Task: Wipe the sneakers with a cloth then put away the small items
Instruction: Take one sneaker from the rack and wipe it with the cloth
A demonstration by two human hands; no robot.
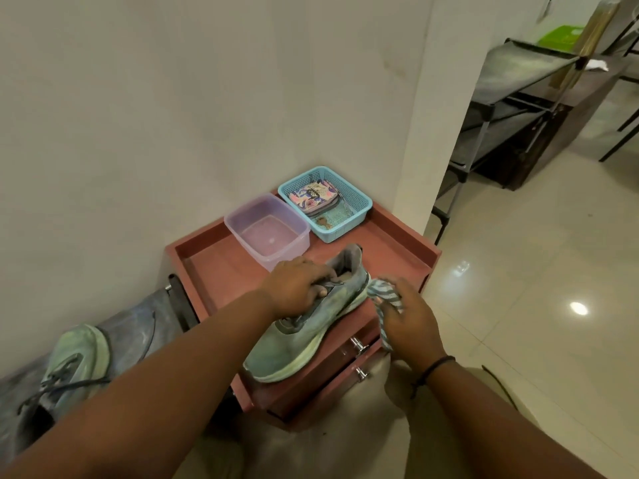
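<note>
A dusty green-grey sneaker [304,333] lies on the front edge of a red-brown cabinet top [390,243], toe toward me. My left hand [297,288] grips it at the tongue and laces. My right hand [411,319] holds a blue-and-white striped cloth [382,295] against the sneaker's right side near the heel. The second sneaker [76,361] lies on a low grey surface at the left. A blue mesh basket [359,202] at the back of the cabinet holds a patterned pouch [313,198] and a small brown item [323,223].
A clear plastic tub [297,229] with a little water stands beside the basket. The cabinet has two drawers with metal knobs [359,347]. A wall corner rises behind. A grey shelf rack [511,108] and shiny tiled floor [536,288] lie to the right.
</note>
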